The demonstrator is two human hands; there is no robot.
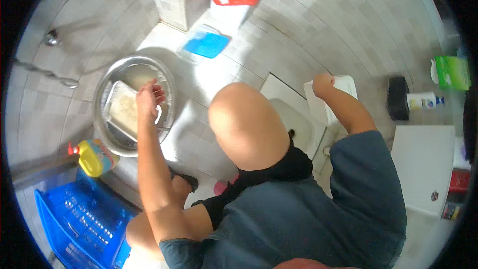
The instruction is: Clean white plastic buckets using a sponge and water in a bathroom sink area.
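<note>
L hand point(151, 98), loosely open, is hanging over the white rect. tray point(123, 112) in the steel basin point(98, 105), prob. light, stiff & slippery, best held by rim, while R hand point(323, 85), fisted, is hiding any grip.

"Where are the arms?"

"Left arm point(152, 164) stretches forward, nearly straight; right forearm point(351, 112) angles inward from a bent elbow."

"And the hands?"

"Left hand point(149, 97) shows loosely bent fingers, slightly blurred. Right hand point(323, 84), well apart, has its fingers curled inward, the fingertips hidden."
</note>
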